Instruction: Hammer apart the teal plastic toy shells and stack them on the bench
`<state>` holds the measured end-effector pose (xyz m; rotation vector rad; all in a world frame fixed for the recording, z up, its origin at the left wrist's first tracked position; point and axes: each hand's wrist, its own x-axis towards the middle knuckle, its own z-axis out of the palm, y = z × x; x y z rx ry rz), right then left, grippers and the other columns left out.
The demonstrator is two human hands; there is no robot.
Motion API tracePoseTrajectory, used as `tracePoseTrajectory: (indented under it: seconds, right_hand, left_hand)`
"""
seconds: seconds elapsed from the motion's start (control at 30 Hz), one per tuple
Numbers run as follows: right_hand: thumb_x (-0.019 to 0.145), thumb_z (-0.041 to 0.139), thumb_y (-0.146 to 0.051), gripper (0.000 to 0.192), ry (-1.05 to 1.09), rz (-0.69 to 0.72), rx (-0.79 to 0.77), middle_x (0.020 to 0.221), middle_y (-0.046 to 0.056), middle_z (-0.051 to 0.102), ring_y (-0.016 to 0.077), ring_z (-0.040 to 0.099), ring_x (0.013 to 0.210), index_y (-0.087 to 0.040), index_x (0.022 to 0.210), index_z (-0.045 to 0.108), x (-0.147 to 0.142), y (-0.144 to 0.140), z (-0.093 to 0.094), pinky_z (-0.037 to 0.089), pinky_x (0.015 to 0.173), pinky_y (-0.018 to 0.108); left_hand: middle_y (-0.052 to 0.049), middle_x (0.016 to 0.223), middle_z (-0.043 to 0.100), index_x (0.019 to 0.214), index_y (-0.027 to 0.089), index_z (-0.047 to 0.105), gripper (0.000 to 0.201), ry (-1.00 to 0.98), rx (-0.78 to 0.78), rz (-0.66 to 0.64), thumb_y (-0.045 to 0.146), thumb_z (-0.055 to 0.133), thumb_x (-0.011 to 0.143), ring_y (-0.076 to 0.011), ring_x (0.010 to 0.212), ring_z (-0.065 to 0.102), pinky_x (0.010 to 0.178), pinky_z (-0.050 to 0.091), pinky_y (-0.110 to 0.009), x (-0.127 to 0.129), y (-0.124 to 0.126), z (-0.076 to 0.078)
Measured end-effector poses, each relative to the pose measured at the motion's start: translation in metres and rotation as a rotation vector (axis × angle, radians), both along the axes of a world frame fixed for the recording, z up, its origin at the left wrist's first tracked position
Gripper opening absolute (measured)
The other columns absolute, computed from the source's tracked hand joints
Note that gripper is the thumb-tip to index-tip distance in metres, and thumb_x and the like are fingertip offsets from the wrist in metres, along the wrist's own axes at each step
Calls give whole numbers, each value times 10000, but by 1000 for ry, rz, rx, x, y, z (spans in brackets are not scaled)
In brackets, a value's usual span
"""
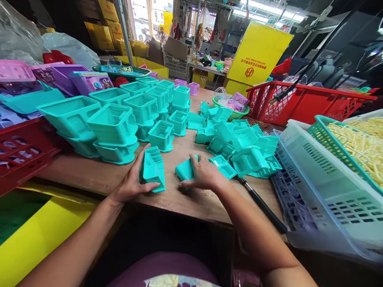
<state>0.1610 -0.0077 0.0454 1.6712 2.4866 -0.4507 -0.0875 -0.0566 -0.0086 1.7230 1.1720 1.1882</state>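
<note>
My left hand (133, 181) grips a teal plastic part (154, 167) with a stepped inner face, thumb across its lower front and fingers behind its left side. The part stands tilted at the table's front edge. My right hand (203, 173) closes from above on a second teal plastic part (184, 170) lying on the table; its palm hides much of that part. Beyond my left hand stand rows of stacked teal box-shaped parts (113, 123). Beside my right hand lies a loose heap of teal parts (239, 139).
A black-handled tool (265, 209) lies right of my right forearm. Plastic baskets (317, 171) line the right edge, one holding pale yellow pieces (362, 139). A red crate (311, 105) stands behind. At left, another red crate (26, 147) holds purple and pink parts.
</note>
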Motion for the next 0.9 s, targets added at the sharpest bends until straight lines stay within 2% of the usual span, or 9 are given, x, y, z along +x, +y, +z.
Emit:
tracePoseTrajectory:
  seconds: [0.07, 0.13, 0.2, 0.27, 0.37, 0.47, 0.67, 0.77, 0.9]
  right_hand:
    - [618, 820, -560, 1169, 16, -12, 31, 1382, 285, 481, 447, 473, 1286, -138, 1548, 252, 3, 3, 5, 413, 1007, 552]
    - [628, 813, -502, 1117, 195, 46, 70, 1406, 220, 475, 407, 469, 1294, -207, 1549, 252, 15, 6, 9, 396, 1035, 540]
    - [672, 771, -530, 1120, 523, 164, 79, 1529, 154, 354, 351, 378, 1391, -265, 1568, 153, 31, 11, 9, 346, 1109, 505]
    - [699, 709, -640, 1174, 855, 253, 52, 1618, 106, 196, 312, 287, 1459, -292, 1574, 9, 44, 15, 7, 312, 1151, 479]
    - [646, 624, -812, 1307, 1102, 251, 16, 1637, 101, 138, 313, 280, 1472, -278, 1553, -150, 53, 19, 3, 297, 1165, 502]
    - [598, 610, -864, 1391, 1119, 247, -10, 1621, 128, 181, 317, 309, 1464, -258, 1531, -226, 49, 19, 0, 270, 1178, 521]
    - [648, 692, -742, 1313, 1133, 278, 30, 1582, 110, 294, 310, 321, 1456, -288, 1547, -152, 43, 19, -9, 235, 1195, 515]
    - [663, 741, -657, 1293, 1174, 290, 9, 1566, 111, 323, 308, 352, 1439, -291, 1553, -123, 42, 19, -13, 229, 1197, 514]
    - [661, 767, -607, 1289, 1175, 275, -21, 1542, 122, 342, 314, 385, 1416, -302, 1551, -114, 41, 17, -17, 248, 1185, 532]
  left_hand:
    - [-122, 1581, 343, 1567, 216, 186, 1096, -133, -47, -36, 419, 790, 674, -375, 1449, 309, 1211, 216, -541, 4, 1, 2]
    - [-90, 1544, 417, 1553, 229, 248, 992, -266, -65, -64, 422, 735, 710, -373, 1421, 364, 1208, 251, -531, 9, 4, 0]
    - [-55, 1493, 491, 1537, 239, 298, 888, -394, -74, -75, 460, 655, 755, -374, 1393, 408, 1194, 301, -531, 14, 9, -5]
    - [-37, 1422, 566, 1519, 244, 342, 827, -488, -103, -75, 520, 584, 777, -389, 1353, 457, 1138, 390, -562, 21, 17, -10]
    - [-43, 1313, 650, 1500, 258, 389, 841, -485, -135, -114, 561, 587, 741, -417, 1290, 518, 1052, 468, -622, 34, 29, -11]
    - [-41, 1333, 637, 1518, 286, 365, 908, -415, -51, -156, 506, 672, 692, -424, 1328, 476, 1112, 415, -619, 46, 37, -3]
    - [-24, 1546, 415, 1569, 311, 202, 1053, -489, 25, -233, 400, 752, 675, -412, 1443, 310, 1202, 281, -575, 52, 36, 15]
    - [-55, 1611, 291, 1577, 282, 153, 1104, -467, 62, -270, 416, 771, 672, -402, 1476, 236, 1216, 224, -578, 53, 36, 19]
    - [-120, 1606, 280, 1577, 219, 146, 1165, -375, 116, -266, 416, 805, 637, -409, 1492, 178, 1211, 225, -587, 53, 38, 18]
